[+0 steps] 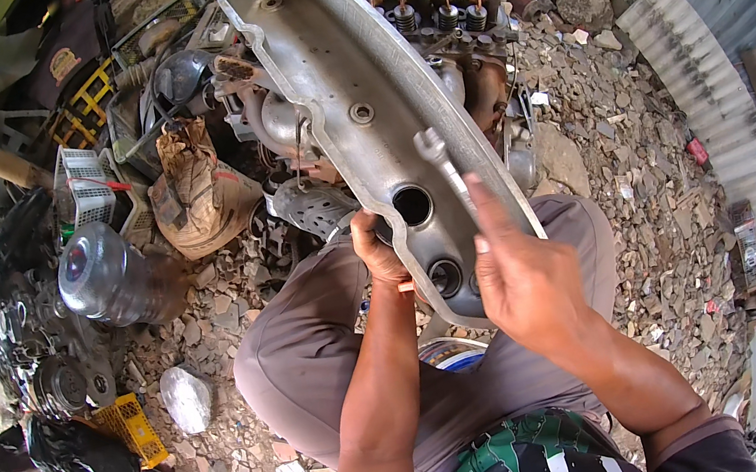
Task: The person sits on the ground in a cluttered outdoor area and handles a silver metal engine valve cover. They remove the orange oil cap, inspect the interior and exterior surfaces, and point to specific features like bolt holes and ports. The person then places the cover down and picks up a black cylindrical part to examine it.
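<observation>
A long grey metal valve cover (333,83) is tilted up over my lap, its hollow inner side facing me. Two dark round holes show near its lower end. My left hand (381,253) is closed around the cover's left rim beside the upper hole. In my right hand (531,285) is a silver wrench (435,148), its open jaw pointing up and away inside the cover. My right index finger lies along the handle. Whether the wrench touches the metal, I cannot tell. Behind the cover's far right side stands an engine (466,46) with exposed valve springs.
To the left are a brown paper sack (201,195), a clear plastic jug (110,276), a white basket (85,190) and a yellow crate (130,429). Broken stone covers the ground (660,189). Corrugated sheets (705,71) line the right side. A round container (453,355) sits between my knees.
</observation>
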A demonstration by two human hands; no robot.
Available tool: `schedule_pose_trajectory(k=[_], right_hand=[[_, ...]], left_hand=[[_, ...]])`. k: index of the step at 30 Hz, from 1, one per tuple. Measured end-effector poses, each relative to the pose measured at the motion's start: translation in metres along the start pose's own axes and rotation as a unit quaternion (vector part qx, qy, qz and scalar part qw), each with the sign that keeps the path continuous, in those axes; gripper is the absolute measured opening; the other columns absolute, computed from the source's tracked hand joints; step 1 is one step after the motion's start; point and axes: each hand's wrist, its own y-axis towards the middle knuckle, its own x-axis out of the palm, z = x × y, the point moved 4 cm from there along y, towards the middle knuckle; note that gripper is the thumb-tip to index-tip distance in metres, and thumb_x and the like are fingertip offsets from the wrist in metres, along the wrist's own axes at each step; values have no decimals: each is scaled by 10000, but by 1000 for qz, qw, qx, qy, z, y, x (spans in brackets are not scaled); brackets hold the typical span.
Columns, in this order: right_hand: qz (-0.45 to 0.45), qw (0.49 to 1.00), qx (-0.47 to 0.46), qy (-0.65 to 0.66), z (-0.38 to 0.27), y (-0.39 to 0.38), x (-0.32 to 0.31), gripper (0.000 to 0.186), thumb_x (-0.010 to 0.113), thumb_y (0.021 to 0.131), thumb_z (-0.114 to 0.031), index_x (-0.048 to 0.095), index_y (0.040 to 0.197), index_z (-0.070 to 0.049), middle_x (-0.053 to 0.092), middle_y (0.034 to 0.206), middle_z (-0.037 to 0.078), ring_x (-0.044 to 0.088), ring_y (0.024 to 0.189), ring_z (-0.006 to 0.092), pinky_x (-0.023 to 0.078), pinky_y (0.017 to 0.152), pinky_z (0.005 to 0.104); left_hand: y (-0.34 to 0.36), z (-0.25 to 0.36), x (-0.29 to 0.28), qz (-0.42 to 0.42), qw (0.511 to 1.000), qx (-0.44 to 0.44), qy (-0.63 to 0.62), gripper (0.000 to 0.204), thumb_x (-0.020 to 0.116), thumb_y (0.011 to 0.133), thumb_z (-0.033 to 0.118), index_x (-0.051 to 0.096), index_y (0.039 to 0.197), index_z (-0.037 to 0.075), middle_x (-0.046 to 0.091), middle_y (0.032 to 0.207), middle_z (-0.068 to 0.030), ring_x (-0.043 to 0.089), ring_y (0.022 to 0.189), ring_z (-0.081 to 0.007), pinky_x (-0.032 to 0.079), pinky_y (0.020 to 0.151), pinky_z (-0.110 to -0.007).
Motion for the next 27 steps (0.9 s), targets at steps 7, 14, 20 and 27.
schedule_pose_trajectory(k=[7, 14, 20, 27], right_hand=[[-15, 1000, -4, 12, -7, 10, -9, 553, 598, 858, -85, 485, 1393, -6, 680, 758, 172, 667, 637, 354, 521, 571, 455], [-170, 983, 35, -61, -3, 15, 9, 529, 572, 881, -72, 472, 1388, 42, 685, 820, 239, 673, 642, 381, 536, 600, 472], [-55, 998, -6, 16, -19, 20, -10, 534, 569, 875, -66, 468, 1385, 53, 661, 715, 230, 669, 626, 378, 534, 593, 475], [5, 999, -36, 41, -24, 22, -18, 561, 590, 855, -94, 471, 1385, 47, 633, 611, 180, 642, 541, 350, 527, 552, 460]], left_hand=[[6, 1, -11, 39, 999, 30, 4, 797, 697, 734, 603, 538, 1295, 60, 650, 1152, -121, 669, 999, -255, 584, 870, -415], [6, 2, -22, -24, 999, 28, -22, 812, 686, 755, 617, 525, 1322, 58, 642, 1177, -124, 663, 1039, -256, 578, 916, -414], [-1, 4, -6, -31, 999, 24, 20, 830, 664, 769, 643, 503, 1357, 81, 626, 1212, -132, 637, 1098, -269, 541, 983, -425], [6, 3, -43, 38, 999, 35, 2, 799, 663, 758, 623, 536, 1320, 69, 638, 1188, -132, 656, 1033, -258, 567, 908, -410]])
